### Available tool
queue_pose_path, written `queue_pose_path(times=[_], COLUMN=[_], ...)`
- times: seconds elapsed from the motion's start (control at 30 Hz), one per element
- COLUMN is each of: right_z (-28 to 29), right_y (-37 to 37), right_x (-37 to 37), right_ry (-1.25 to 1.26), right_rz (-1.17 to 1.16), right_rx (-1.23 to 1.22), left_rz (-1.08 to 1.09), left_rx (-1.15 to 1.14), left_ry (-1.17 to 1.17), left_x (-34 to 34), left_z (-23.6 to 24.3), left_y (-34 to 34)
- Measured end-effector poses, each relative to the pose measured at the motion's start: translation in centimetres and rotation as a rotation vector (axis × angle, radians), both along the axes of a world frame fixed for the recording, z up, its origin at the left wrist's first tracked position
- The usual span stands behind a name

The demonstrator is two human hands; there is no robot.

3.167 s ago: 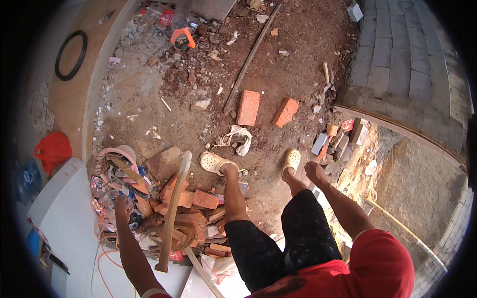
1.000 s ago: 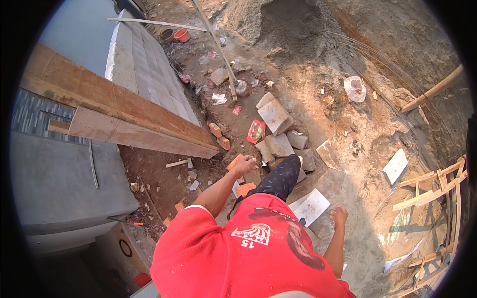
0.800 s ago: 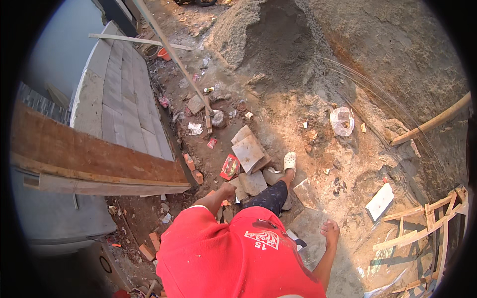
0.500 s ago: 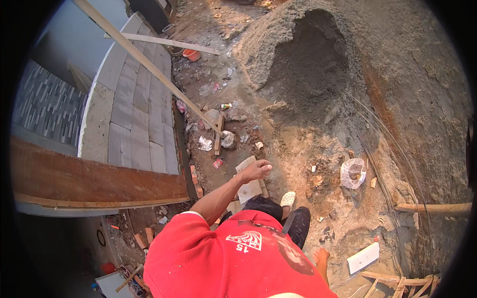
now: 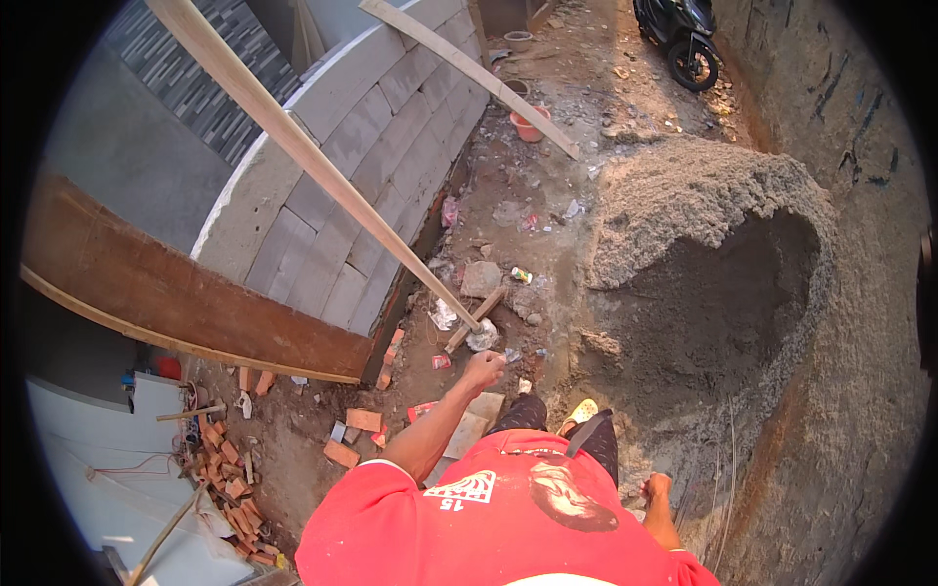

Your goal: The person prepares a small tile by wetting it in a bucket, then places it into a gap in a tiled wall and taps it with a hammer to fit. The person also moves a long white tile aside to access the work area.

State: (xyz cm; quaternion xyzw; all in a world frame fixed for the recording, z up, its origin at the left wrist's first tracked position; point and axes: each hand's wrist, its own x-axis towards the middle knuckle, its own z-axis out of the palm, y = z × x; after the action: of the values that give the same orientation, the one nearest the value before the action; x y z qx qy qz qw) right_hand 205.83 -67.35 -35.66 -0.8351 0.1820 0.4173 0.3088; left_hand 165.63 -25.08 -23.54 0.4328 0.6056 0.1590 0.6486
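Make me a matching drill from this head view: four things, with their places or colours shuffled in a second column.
1. Left hand
2. Right hand
3. Motorbike
4. Brick heap

A. Black, at the top edge
B. Lower left of the picture
C. Just below the lower end of the wooden pole, as pictured
D. Beside the red shirt, on its right

Pairs: 1-C, 2-D, 3-A, 4-B

Dark motorbike point(image 5: 684, 41) at top right, partly cut off. Orange bucket point(image 5: 531, 125) near grey block wall point(image 5: 357, 161); plank point(image 5: 474, 76) slanting from wall top down past bucket. Patterned tiles point(image 5: 210, 73) beyond wall, upper left. Brown beam point(image 5: 195, 293) across left side. Jumbled brick heap point(image 5: 233, 479) lower left, beside white panel point(image 5: 78, 439). Pink bag point(image 5: 449, 212) at wall foot.
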Motion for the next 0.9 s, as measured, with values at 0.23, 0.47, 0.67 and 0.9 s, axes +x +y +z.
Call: queue_pose_path(times=[0.23,0.47,0.67,0.9], right_z=[6.2,3.1,0.3,2.6], right_y=[39.9,67.5,69.9,69.9], right_x=[21.8,21.6,21.8,26.1], right_ry=[-0.412,-0.351,0.076,0.025], right_rz=[0.508,0.809,0.716,0.819], right_rx=[0.422,0.626,0.116,0.004], left_rz=[0.457,0.644,0.544,0.554], left_rx=[0.066,0.279,0.388,0.499], left_ry=[-0.132,-0.242,-0.183,0.116], left_x=[4.1,13.1,15.8,13.4], left_z=[1.0,-1.2,2.8,6.8], left_y=[14.1,44.7,70.0,98.6])
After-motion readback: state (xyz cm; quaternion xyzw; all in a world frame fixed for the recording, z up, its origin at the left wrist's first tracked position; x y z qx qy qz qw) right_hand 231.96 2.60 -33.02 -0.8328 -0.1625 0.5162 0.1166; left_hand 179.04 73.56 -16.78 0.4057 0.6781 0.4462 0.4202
